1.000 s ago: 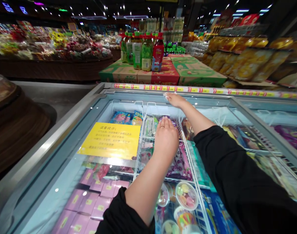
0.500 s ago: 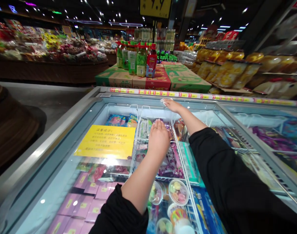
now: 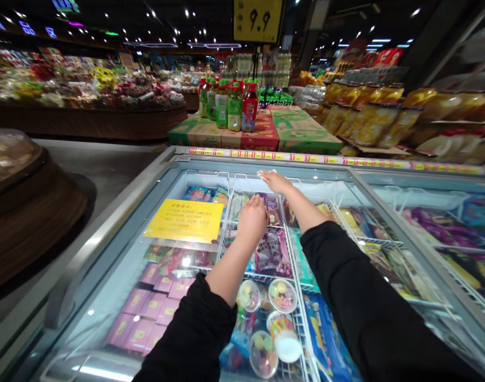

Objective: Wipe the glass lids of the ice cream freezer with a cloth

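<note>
Freezer, chest type, grey metal frame (image 3: 93, 241), pale blue inner walls, stocked in white wire compartments. Lid, clear sliding glass (image 3: 118, 268), lying over the stock. Boxes, pink cardboard (image 3: 152, 305), stacked beneath the glass at the left. Notice, yellow rectangular paper sheet (image 3: 184, 222), above those boxes. Packets, glossy purple plastic (image 3: 268, 254), in the middle compartment, partly behind the left forearm.

Left hand (image 3: 253, 216): flat, fingers straight and together, grasping nothing visible, palm down over the glass; contact cannot be confirmed. Right hand (image 3: 277, 181): stretched farther out, near the lid's far edge, fingers extended over the wipe; whether pinching or merely pressing cannot be told.

Wipe, small crumpled white sheet (image 3: 261, 173): at the right hand's fingertips, touching them; it lies beyond the left hand and slightly to its right. Right hand nearer; long axis indeterminate, mostly covered.
</note>
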{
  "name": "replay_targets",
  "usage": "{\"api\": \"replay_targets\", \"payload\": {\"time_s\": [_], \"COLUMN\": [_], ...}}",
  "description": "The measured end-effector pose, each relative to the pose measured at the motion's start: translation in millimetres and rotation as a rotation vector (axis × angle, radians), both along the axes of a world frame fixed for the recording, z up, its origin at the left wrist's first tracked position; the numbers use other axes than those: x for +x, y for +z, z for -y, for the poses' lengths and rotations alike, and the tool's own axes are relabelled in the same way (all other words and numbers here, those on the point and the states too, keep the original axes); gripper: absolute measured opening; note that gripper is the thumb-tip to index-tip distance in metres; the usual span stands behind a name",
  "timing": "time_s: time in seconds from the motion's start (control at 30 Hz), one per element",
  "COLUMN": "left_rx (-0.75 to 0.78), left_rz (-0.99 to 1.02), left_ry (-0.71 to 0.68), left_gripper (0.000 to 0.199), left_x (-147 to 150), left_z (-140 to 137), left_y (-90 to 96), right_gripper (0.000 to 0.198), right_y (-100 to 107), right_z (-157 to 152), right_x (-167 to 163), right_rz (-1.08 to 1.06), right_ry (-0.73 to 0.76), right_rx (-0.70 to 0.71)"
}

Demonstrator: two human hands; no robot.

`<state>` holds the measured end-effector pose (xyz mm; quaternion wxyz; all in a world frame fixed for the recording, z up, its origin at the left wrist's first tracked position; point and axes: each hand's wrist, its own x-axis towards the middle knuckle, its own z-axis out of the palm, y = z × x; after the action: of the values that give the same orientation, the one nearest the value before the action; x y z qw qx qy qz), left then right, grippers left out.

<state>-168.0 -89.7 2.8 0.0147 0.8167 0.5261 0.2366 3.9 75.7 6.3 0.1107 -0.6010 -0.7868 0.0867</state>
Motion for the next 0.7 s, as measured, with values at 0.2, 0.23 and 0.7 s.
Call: {"api": "replay_targets", "payload": {"time_s": [0.2,0.23,0.7], "left_rx": [-0.020,-0.028,-0.083], "left_rz": [-0.042,-0.058,-0.135], "left_ry": [-0.002,-0.017,-0.141], "left_gripper": [0.034,0.034,0.049], "left_x": [-3.7,-5.2,-88.6], "left_z": [9.3,11.0,124.6], "left_y": [14.3,16.8,4.7], "right_gripper": [0.054,0.054,0.052], "right_y": [5.7,4.4,4.7], "right_z": [22.0,31.5,79.8], "right_x": [3.7,1.5,-13.1], "right_rz": [0.017,0.021,-0.007], "right_ry": [-0.127,-0.125,-0.081], "right_rx": [0.000,-0.004,0.020]}}
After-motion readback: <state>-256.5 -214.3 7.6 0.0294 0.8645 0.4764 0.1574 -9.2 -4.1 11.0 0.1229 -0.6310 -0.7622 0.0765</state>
